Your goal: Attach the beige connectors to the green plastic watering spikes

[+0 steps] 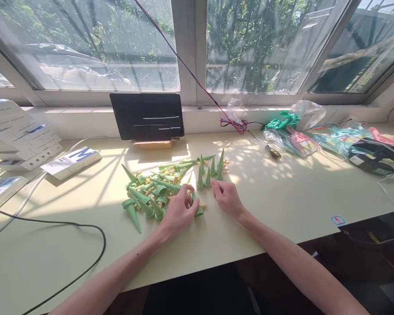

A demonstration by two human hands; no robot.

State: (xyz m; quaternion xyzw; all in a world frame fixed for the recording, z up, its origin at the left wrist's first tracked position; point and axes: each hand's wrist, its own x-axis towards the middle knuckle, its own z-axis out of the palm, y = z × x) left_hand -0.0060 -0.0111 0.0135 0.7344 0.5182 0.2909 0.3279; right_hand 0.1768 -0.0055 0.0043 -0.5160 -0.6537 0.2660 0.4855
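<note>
My left hand (180,209) is at the right edge of a loose pile of green plastic cone-shaped spikes (144,195). Its fingers are bent, with a gap between thumb and index finger. Partly behind the thumb lies one green spike (198,211) with a tan end piece; whether the hand touches it is unclear. My right hand (229,199) is closed, its fingertips pressed together beside a small group of green spikes standing points up (207,178). Anything inside its fingers is hidden. Several spikes in the pile have tan stems.
A black tablet (147,114) leans on a cardboard stand before the window. White boxes (19,135) are stacked at left, near a black cable (98,227). To the right lie a screwdriver (273,152), bagged items (302,142) and a black device (376,157).
</note>
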